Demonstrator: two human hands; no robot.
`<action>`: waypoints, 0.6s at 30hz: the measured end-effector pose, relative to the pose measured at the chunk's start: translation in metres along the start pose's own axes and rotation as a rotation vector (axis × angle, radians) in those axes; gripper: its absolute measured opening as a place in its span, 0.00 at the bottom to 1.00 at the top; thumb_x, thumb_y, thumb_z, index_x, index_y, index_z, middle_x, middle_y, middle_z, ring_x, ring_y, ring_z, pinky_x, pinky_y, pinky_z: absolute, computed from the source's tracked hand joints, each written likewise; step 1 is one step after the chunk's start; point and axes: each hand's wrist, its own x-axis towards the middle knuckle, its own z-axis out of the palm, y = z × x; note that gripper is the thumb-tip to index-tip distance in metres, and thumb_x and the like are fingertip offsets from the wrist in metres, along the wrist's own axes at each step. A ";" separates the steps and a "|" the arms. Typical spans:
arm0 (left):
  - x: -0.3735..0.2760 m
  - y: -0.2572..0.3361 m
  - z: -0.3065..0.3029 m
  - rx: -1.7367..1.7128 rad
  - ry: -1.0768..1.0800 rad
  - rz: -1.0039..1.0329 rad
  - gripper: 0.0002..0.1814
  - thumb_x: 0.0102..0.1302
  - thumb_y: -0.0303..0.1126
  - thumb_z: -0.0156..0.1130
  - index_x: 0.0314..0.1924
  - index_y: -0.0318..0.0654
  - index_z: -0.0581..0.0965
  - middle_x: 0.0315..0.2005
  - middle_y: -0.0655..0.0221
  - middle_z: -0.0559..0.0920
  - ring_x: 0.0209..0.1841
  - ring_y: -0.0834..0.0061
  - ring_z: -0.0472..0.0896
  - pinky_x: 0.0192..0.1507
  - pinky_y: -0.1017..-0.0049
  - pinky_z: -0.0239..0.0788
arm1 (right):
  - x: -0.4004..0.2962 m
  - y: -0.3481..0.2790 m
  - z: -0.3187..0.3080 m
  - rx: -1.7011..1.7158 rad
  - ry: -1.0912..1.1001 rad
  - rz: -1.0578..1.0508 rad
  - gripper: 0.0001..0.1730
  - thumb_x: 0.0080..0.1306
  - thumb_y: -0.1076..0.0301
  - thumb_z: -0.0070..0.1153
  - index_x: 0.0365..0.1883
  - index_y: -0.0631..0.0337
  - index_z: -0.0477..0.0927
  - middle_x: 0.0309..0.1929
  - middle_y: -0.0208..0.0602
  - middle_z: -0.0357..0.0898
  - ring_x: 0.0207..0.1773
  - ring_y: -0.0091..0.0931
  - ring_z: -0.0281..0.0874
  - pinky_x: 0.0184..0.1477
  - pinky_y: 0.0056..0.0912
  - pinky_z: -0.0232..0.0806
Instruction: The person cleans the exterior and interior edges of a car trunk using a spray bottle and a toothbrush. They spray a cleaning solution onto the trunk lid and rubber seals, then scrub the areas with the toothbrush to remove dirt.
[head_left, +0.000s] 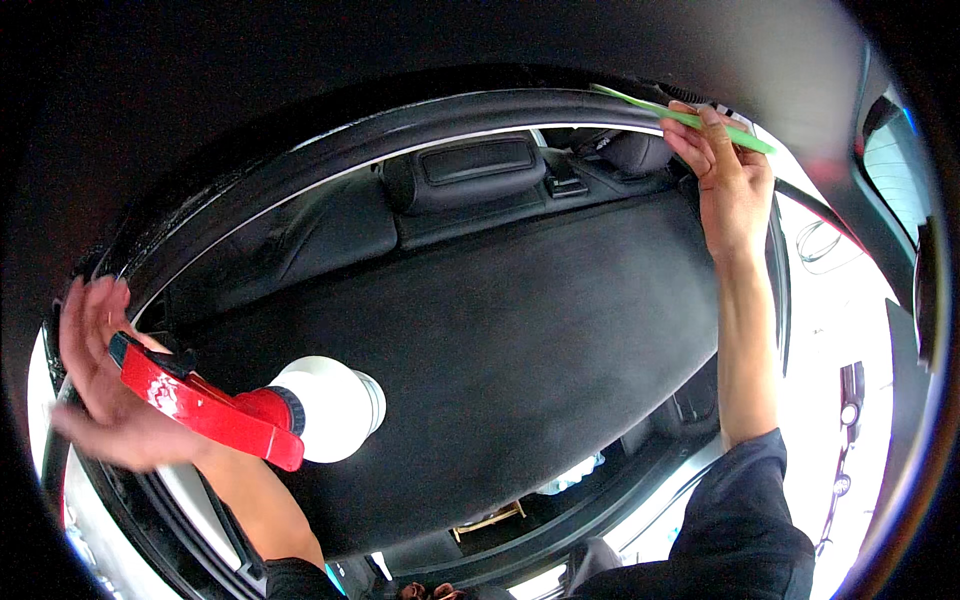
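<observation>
Near the upper right, my right hand (724, 161) grips a thin green plastic tool (731, 133); its pointed end reaches left to the dark upper edge of a car's rear opening (480, 105). My left hand (112, 382) is at the far left, somewhat blurred, fingertips at the left end of that same edge; beyond the bottle, it appears to hold nothing, thumb apart. A spray bottle with a red trigger head (217, 412) and white body (330, 409) stands out in front of my left wrist; what supports it cannot be told.
Below the edge lies a black cargo cover or shelf (495, 337), with a rear-seat headrest (480, 169) behind it. Under its near side are a wooden-looking item (491, 519) and crumpled clear plastic (574, 474). A coiled cable (817, 244) shows at right.
</observation>
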 end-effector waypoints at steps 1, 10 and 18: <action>-0.008 0.012 0.001 -0.064 -0.015 0.014 0.49 0.76 0.62 0.32 0.69 0.13 0.64 0.57 0.31 0.77 0.55 0.43 0.80 0.63 0.58 0.72 | 0.000 0.001 -0.003 -0.126 0.127 -0.026 0.16 0.79 0.68 0.56 0.50 0.78 0.80 0.49 0.57 0.86 0.49 0.38 0.89 0.53 0.37 0.85; -0.064 0.053 0.029 0.310 -0.559 0.228 0.65 0.50 0.50 0.81 0.80 0.32 0.53 0.65 0.48 0.76 0.65 0.56 0.77 0.62 0.63 0.72 | 0.011 0.014 -0.035 -0.114 0.137 -0.015 0.19 0.78 0.65 0.58 0.53 0.78 0.80 0.51 0.57 0.86 0.51 0.38 0.89 0.58 0.36 0.82; -0.078 0.050 0.026 0.457 -0.630 0.130 0.52 0.57 0.27 0.70 0.77 0.28 0.52 0.75 0.43 0.62 0.75 0.47 0.66 0.66 0.54 0.70 | 0.012 0.041 -0.036 -0.071 0.105 -0.123 0.14 0.77 0.70 0.59 0.52 0.74 0.78 0.53 0.58 0.85 0.53 0.40 0.88 0.60 0.39 0.81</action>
